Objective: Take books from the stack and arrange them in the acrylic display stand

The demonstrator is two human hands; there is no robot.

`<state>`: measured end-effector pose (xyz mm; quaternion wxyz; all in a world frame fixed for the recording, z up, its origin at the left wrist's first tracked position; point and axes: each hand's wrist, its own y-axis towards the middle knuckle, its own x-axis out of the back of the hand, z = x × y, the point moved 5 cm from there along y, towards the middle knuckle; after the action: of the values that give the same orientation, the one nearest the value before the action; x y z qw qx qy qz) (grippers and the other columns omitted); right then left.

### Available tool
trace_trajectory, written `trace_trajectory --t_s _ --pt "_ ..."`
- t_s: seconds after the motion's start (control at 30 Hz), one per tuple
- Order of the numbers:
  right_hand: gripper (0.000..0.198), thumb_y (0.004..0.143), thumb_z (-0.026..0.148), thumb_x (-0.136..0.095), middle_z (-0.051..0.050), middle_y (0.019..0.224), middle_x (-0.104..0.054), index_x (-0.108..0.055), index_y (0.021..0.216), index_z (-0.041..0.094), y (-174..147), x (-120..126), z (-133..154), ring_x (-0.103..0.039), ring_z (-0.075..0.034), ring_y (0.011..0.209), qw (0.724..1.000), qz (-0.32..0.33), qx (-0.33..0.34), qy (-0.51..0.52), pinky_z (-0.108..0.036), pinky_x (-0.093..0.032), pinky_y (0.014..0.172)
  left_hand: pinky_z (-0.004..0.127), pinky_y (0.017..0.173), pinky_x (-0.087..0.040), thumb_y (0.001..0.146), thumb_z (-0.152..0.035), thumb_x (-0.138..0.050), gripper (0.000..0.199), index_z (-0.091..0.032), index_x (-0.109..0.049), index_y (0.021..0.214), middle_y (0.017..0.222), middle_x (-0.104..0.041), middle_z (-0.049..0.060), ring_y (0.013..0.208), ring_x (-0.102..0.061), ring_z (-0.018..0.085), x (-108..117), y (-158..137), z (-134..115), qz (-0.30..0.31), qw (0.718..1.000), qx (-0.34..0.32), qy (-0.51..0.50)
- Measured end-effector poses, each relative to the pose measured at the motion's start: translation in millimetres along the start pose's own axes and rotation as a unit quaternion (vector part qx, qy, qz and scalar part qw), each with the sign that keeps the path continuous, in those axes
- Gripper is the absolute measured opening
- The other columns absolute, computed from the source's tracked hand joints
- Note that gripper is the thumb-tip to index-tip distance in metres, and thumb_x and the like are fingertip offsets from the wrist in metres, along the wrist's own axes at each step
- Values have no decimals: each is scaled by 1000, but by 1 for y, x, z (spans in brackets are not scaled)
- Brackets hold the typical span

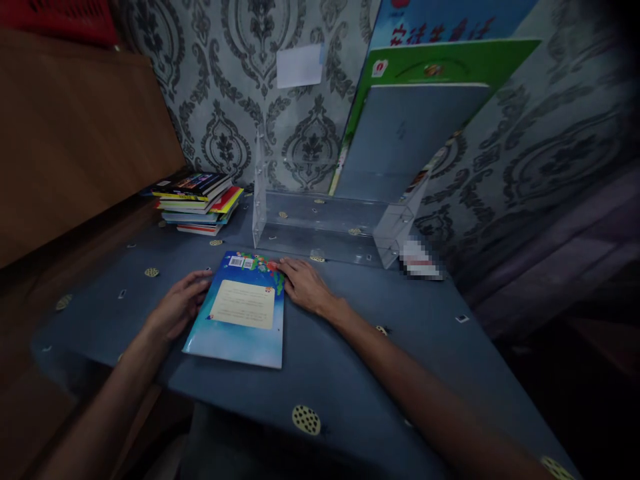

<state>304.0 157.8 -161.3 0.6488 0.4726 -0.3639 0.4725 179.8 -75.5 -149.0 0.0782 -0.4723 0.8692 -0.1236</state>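
A blue book (235, 341) lies flat in front of me, its printed text panel and barcodes facing up. My left hand (181, 303) rests along the book's left edge, fingers stretched toward it and partly hidden underneath the hand. On the other side, my right hand (306, 283) lies over the upper right corner with its fingers extended on the cover. Neither hand is wrapped round the book. Just beyond it stands a clear acrylic rack (320, 230) with see-through side panels.
Several books form a stack (195, 200) at the back left. Tall books, a green one (445, 63) among them, lean against the wall behind the rack. A blurred white item (421, 259) lies right of the rack. The dark tablecloth (370, 400) has pineapple prints.
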Motion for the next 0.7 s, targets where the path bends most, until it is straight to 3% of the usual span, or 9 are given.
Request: trace_trajectory --t_s 0.07,0.23,0.43,0.5,0.57,0.63,0.7 --pt "46 93 10 -50 -17 146 -59 -59 138 15 -1 1 -1 -53 -27 138 1000 0 -2 2 -52 -36 118 34 67 -61 73 -33 -73 53 -22 -62 123 96 -76 5 76 -73 21 -8 -5 2 28 999 21 -17" --pt "48 93 11 -52 -15 146 -60 -58 140 16 -2 7 0 -55 -26 135 1000 -7 -5 7 -49 -36 118 44 89 -61 75 -36 -63 61 -16 -65 133 116 -77 10 100 -74 30 -13 -11 -5 59 997 -40 7" --pt "46 93 13 -54 -14 144 -61 -60 138 15 -1 8 -2 -55 -27 133 999 -11 -16 32 -47 -38 114 44 98 -57 70 -47 -78 88 -24 -50 150 138 -67 13 119 -67 35 -4 -9 -6 136 979 -96 120" --pt "46 92 14 -54 -14 144 -61 -60 138 15 -1 8 -3 -55 -27 133 999 -14 -19 42 -46 -39 114 45 104 -53 64 -52 -84 88 -27 -57 144 144 -62 11 129 -60 38 -3 -2 -9 111 963 -155 189" --pt "47 92 14 -54 -13 144 -62 -60 138 14 0 8 -4 -55 -26 133 998 -17 -20 52 -44 -39 114 47 107 -50 63 -57 -83 77 -27 -66 132 145 -61 10 135 -54 39 -1 7 -14 28 948 -196 250" --pt "48 91 14 -54 -13 144 -62 -60 138 14 0 8 -5 -55 -25 133 998 -18 -17 60 -44 -39 114 50 105 -51 71 -61 -76 67 -28 -67 128 142 -62 10 134 -56 38 0 16 -19 -54 937 -209 274" --pt "49 89 15 -56 -14 144 -62 -60 138 14 0 8 -7 -56 -27 132 998 -15 -10 65 -45 -39 114 51 103 -51 78 -59 -71 56 -29 -69 125 136 -67 9 130 -59 36 -5 21 -25 -59 933 -226 275"
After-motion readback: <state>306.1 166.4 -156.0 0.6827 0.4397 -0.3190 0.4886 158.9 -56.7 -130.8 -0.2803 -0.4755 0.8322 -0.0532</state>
